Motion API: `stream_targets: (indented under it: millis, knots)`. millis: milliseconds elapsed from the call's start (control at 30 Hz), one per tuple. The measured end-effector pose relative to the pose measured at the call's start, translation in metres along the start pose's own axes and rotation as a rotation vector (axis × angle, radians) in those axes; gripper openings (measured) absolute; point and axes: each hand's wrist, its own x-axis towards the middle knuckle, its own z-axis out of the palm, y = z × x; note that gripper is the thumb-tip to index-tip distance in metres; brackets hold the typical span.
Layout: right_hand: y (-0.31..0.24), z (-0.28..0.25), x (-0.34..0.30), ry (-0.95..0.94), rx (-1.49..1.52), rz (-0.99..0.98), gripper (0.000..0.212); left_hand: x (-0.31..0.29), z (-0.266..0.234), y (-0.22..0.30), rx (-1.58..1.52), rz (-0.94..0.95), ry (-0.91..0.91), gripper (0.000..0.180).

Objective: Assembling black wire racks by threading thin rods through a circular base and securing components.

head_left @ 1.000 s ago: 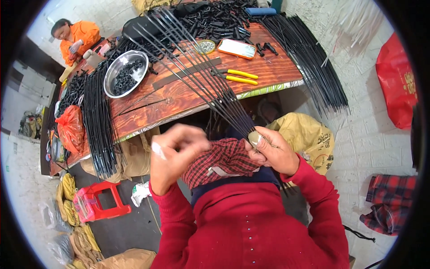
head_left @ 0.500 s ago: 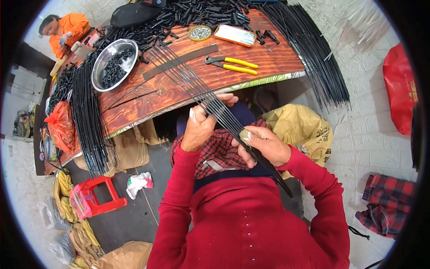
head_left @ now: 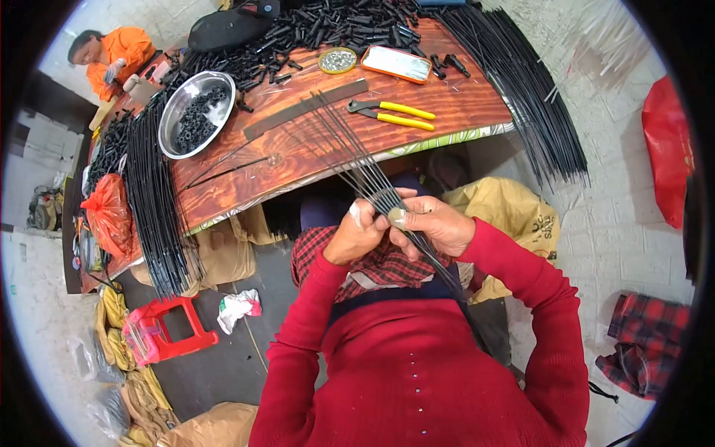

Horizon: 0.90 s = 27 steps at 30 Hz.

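Several thin black rods (head_left: 344,141) run in a loose fan from above the table edge down past my lap. My left hand (head_left: 363,229) is closed around them near their middle, with white tape on one finger. Right beside it, my right hand (head_left: 436,225) pinches the same rods, a tan covering on its thumb. The rods' far ends spread over the table, and their near ends slope toward my waist. A red checked cloth (head_left: 316,249) lies on my lap beneath both hands.
On the wooden table (head_left: 298,167) are yellow-handled pliers (head_left: 395,114), a flat metal bar (head_left: 305,109), a steel bowl (head_left: 196,115) of black rings and heaped black parts (head_left: 346,30). Rod bundles hang over both ends (head_left: 532,97). A red stool (head_left: 170,328) stands left. A co-worker in orange (head_left: 123,52) sits far left.
My hands have come together, the left moving down the rods toward the right. The rods have shifted nearer to me, and their far ends have drawn back over the table.
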Motion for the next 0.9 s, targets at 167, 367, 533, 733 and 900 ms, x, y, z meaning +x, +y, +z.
stream_targets:
  millis: [167,367,533,733,900]
  knots:
    - [-0.004,0.011,-0.003,0.018,0.055,-0.063,0.028,-0.031,-0.006,-0.064,-0.128,-0.354,0.066,0.008]
    - [-0.007,0.017,-0.005,0.03,0.034,-0.191,0.03,-0.031,0.004,-0.056,-0.176,-0.289,0.055,0.022]
    - [-0.023,0.02,-0.01,0.034,-0.005,-0.194,0.035,-0.022,0.002,-0.016,0.022,-0.206,0.039,0.014]
    - [-0.077,0.042,-0.019,-0.053,-0.071,-0.338,0.044,0.006,-0.027,0.048,0.402,-0.068,-0.086,0.032]
    - [-0.103,0.066,-0.002,-0.019,-0.213,-0.449,0.029,0.083,-0.104,0.069,0.863,0.48,0.166,0.048]
